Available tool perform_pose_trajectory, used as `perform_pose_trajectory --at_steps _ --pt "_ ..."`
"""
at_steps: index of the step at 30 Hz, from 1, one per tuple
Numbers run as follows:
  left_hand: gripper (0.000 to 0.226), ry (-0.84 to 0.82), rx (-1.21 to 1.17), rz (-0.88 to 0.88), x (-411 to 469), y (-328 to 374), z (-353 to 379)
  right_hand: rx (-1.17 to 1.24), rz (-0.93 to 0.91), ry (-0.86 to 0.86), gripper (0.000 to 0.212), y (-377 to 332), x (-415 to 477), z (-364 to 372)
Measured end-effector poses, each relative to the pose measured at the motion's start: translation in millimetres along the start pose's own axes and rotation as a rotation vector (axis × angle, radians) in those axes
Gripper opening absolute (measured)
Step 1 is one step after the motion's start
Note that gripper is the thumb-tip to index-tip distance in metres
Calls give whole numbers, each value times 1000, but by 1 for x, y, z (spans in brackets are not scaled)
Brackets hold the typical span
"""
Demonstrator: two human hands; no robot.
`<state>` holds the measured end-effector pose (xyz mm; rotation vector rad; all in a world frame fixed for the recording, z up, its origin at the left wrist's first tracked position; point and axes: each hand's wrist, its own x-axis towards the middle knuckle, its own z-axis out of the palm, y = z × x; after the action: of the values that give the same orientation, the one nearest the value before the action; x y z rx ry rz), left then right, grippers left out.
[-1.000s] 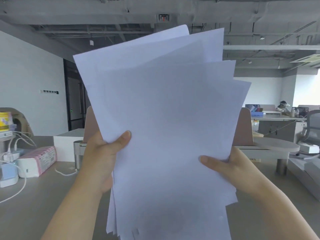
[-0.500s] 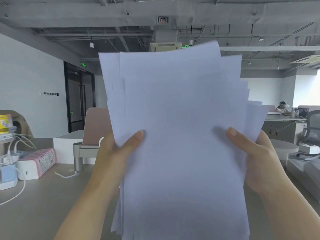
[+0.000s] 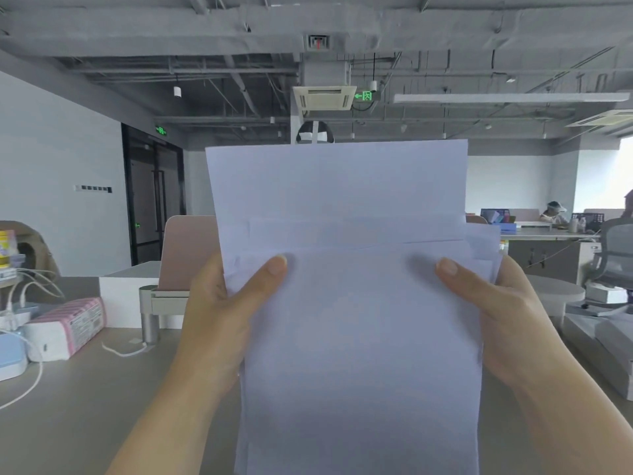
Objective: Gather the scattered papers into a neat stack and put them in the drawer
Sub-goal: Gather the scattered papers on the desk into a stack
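A bundle of several white papers (image 3: 356,330) stands upright in front of me, above the grey desk (image 3: 78,399). My left hand (image 3: 222,320) grips its left edge, thumb on the front sheet. My right hand (image 3: 496,320) grips the right edge the same way. The sheets are nearly square to each other, but some stick up higher than others, giving stepped top edges. The bundle's bottom runs out of the frame. No drawer is in view.
A pink-and-white tissue pack (image 3: 65,327), a white charger with cables (image 3: 20,341) and a pale blue device (image 3: 10,358) sit at the desk's left. A pink divider panel (image 3: 186,252) on a metal post stands behind. Another desk and an office chair (image 3: 616,262) are at the right.
The fanned, tilted sheets have been pulled upright and squared between both hands. The bundle has dropped lower, and my right hand has risen to the level of my left.
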<state>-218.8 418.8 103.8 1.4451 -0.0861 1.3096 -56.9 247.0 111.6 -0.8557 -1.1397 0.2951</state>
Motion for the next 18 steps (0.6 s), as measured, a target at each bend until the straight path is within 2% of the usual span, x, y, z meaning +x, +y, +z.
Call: perform_pose_trajectory --at_steps 2,7,8,10,12,13,16,17,18 --pt "20 -5 -13 9 2 0 -3 5 8 44 50 0 1 -4" --pt "26 -70 -33 -52 0 -3 -7 31 102 54 23 11 1 -13" --pt "25 -73 -40 -68 -1 -4 -5 31 118 23 26 12 0 -11" --pt "25 -64 -10 -72 -3 -4 1 -30 148 -56 52 14 -1 -7" --pt "22 -34 32 -72 -4 -4 5 -127 152 -67 60 14 -2 -2" --pt "20 -19 47 -77 -3 -5 4 -190 141 -47 55 14 -2 -2" --pt "25 12 85 -130 -2 -13 -5 -412 124 148 11 15 -1 -2" --pt "27 13 111 -160 -4 -19 -10 -474 126 209 3 18 1 -4" --pt "33 11 157 -193 -7 -27 -15 -518 122 265 6 20 1 -6"
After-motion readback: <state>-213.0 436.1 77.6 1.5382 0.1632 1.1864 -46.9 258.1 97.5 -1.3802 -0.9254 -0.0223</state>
